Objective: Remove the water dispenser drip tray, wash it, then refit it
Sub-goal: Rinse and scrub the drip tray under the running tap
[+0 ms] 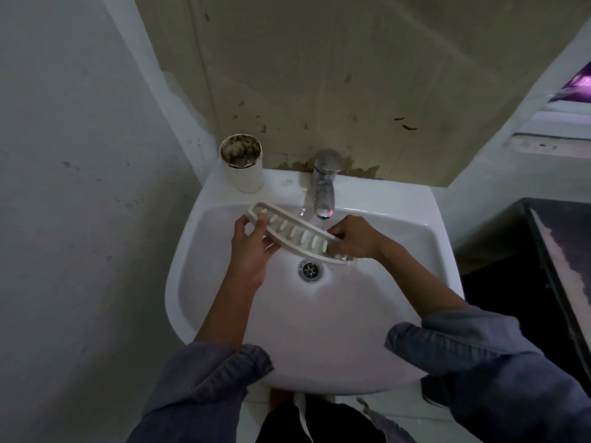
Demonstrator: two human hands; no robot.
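A: Two hands are engaged: the drip tray point(295, 234) is held over the sink point(367, 330) beneath the tap point(324, 183), gripped at one end by the closed left hand point(251, 247) and at the other by the closed right hand point(353, 239).

B: Noted. Slots should be tilted into the stream, and each end rinsed in turn.

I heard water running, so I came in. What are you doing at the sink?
A person is washing a white slotted tray over the sink. The left hand holds one end and the right hand grips the other, tilting the tray under the tap, where water is running. A dirty cup stands on the sink's back corner.
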